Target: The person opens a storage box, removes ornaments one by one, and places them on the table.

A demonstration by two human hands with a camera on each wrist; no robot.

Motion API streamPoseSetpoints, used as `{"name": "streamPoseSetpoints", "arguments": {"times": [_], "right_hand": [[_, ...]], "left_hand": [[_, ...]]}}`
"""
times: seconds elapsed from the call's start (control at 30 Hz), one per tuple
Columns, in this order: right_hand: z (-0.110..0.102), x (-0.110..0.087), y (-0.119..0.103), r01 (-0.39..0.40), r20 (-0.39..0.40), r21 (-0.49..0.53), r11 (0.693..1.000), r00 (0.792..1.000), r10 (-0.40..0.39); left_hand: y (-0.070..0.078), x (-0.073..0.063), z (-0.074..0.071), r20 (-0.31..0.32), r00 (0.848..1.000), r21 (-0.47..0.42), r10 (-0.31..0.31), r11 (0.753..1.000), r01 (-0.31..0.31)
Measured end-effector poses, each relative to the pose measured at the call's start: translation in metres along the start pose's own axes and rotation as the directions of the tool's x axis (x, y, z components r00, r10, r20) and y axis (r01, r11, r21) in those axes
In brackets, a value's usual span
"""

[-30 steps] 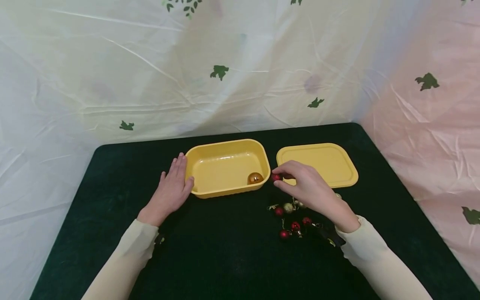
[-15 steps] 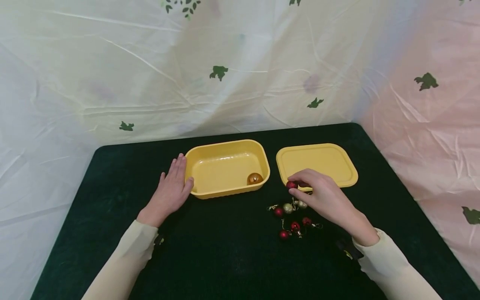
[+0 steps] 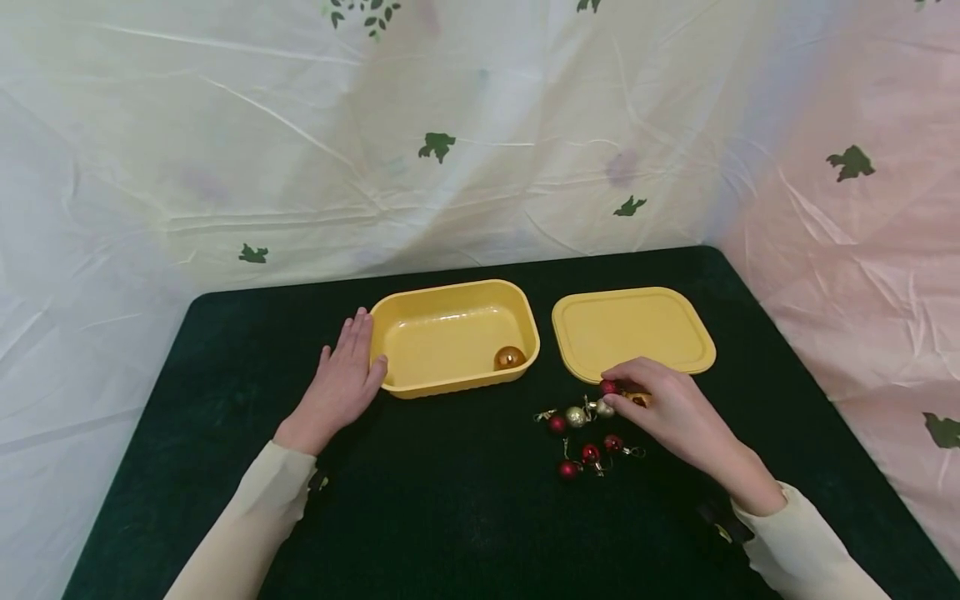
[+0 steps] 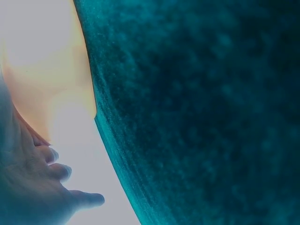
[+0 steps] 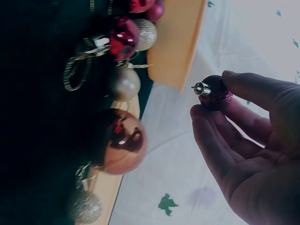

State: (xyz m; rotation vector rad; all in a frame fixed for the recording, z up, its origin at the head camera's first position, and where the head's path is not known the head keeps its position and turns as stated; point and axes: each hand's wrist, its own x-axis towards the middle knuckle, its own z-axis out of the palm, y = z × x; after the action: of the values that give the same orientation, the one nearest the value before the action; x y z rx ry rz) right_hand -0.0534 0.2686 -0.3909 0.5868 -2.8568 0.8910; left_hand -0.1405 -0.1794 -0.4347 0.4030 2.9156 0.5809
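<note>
A small dark red glitter bauble [image 3: 609,387] is pinched between the thumb and fingers of my right hand [image 3: 678,412], just off the lid's near edge. In the right wrist view, this bauble [image 5: 216,93] shows its silver cap. My left hand [image 3: 337,387] lies with straight fingers along the left wall of a yellow box [image 3: 442,387]. One orange-gold bauble [image 3: 510,358] sits in the box's near right corner. Beneath and left of my right hand are small red baubles [image 3: 567,469] and gold baubles [image 3: 576,417]. A larger copper bauble [image 5: 123,143] is partly hidden by that hand in the head view.
The yellow lid [image 3: 633,329] lies flat to the right of the box. Both rest on a dark green cloth-covered table [image 3: 450,500]. Behind it hangs a pale curtain [image 3: 525,167] with green leaf shapes.
My right hand has moved right and nearer, from beside the box's right wall to the loose baubles, still pinching the red bauble. My left hand stays on the box.
</note>
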Motion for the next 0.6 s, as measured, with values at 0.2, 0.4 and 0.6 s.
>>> {"name": "streamPoseSetpoints", "arguments": {"times": [0.2,0.4,0.6], "right_hand": [[-0.002,-0.013,0.006,0.000,-0.006,-0.005,1.000,1.000,0.000],[-0.002,-0.026,0.016,-0.006,-0.018,-0.008,1.000,1.000,0.006],[-0.003,-0.035,0.024,-0.049,0.007,-0.008,0.999,0.999,0.049]], "left_hand": [[0.000,0.000,-0.001,0.004,1.000,0.000,0.008,1.000,-0.008],[-0.001,0.000,0.000,0.007,1.000,-0.001,0.008,1.000,-0.008],[-0.002,0.000,0.001,0.001,1.000,-0.001,0.009,1.000,-0.009]]}}
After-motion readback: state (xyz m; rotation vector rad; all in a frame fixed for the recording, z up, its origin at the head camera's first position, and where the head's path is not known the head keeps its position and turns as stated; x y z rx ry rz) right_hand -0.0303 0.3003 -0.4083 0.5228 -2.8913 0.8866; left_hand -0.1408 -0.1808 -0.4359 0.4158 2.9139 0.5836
